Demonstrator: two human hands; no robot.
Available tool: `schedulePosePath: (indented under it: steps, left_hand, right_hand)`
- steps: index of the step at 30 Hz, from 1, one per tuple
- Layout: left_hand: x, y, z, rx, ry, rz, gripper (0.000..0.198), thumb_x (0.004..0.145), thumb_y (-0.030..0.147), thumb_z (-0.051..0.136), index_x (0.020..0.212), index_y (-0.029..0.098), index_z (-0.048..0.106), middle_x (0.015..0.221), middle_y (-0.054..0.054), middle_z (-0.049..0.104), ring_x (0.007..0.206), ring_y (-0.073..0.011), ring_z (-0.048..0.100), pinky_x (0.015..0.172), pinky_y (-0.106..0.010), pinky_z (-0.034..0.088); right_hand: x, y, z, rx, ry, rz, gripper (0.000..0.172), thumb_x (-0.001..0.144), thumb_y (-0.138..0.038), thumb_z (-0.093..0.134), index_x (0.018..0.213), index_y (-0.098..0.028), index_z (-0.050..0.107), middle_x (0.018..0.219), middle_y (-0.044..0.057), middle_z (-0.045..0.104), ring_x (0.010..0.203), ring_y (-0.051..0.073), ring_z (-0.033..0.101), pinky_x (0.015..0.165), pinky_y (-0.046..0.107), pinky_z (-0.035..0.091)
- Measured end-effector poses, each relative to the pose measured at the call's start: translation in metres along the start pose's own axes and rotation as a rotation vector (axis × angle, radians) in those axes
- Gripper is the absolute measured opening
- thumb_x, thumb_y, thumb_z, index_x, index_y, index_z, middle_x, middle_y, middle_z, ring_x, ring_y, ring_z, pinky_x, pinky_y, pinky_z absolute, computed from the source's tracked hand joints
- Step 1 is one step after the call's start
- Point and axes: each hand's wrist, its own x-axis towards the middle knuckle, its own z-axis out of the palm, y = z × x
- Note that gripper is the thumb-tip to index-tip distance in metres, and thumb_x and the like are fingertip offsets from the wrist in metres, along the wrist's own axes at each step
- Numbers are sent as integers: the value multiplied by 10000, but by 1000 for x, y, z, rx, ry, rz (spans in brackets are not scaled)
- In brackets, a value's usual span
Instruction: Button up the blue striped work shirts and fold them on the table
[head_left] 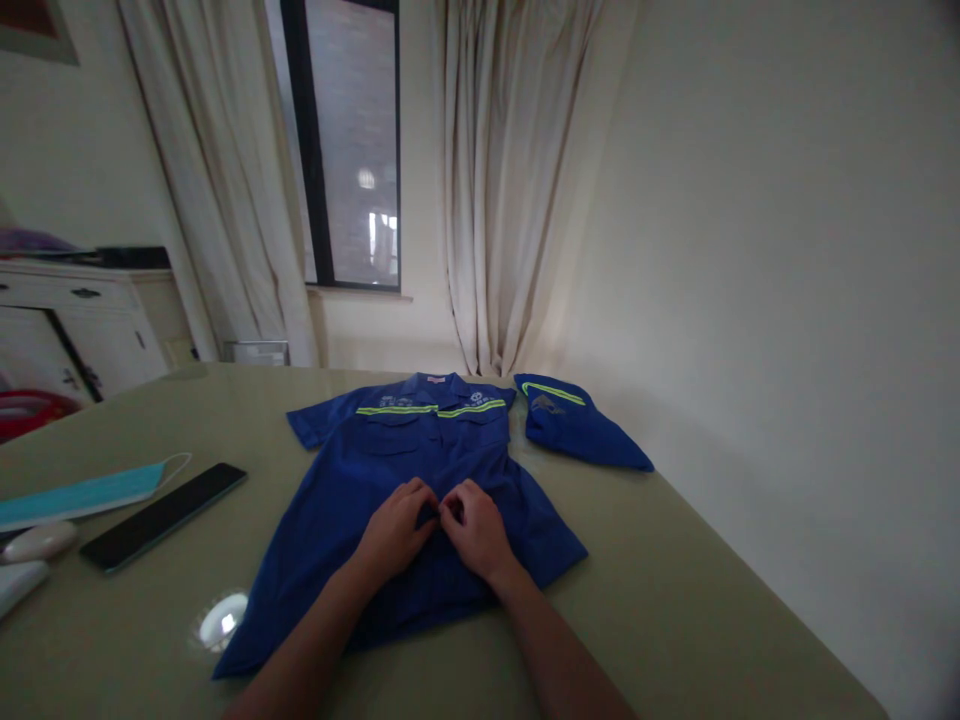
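Observation:
A blue short-sleeved shirt with yellow-green stripes across the chest lies spread on the table, its collar at the far side. My left hand and my right hand meet over the middle of its front. The fingers of both are pinched together on the shirt's front, with the fingertips almost touching. Whatever small part of the cloth lies between them is hard to see.
Right of the collar is a folded blue garment. On the left of the greenish table are a black phone, a light blue face mask and a pale rounded object. A wall borders the table's right edge.

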Motion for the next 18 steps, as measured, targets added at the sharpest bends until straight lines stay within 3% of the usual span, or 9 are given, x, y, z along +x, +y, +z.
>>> schedulePosePath:
  steps: [7,13,15,18]
  left_hand:
    - [1,9,1,187,79,71,128,903,124,528,945,221,600,1014,-50,636,992,-236,595,900,-361,469]
    - [-1,10,-7,162,153,112,116,924,161,557,925,235,647,986,-45,665,973,-233,593,921,-363,451]
    - [-1,10,-10,52,101,123,105,931,206,571,930,236,671,992,-39,682,973,-223,609,902,-341,454]
    - [1,9,-11,-174,-90,101,224,965,321,535,850,215,696,879,-24,705,840,-194,647,784,-291,476]
  right_hand:
    - [4,6,5,218,70,75,114,895,-227,619,839,-167,698,812,35,690,725,152,614,679,241,457]
    - [11,16,3,458,-33,233,211,860,-325,646,784,-149,736,707,14,705,664,156,609,647,250,452]
    - [11,17,-1,421,-78,274,229,851,-325,644,718,-156,724,642,0,668,627,153,586,623,251,435]
    - [7,12,-6,235,43,192,253,889,-321,600,710,-174,704,693,17,665,669,160,593,658,259,440]
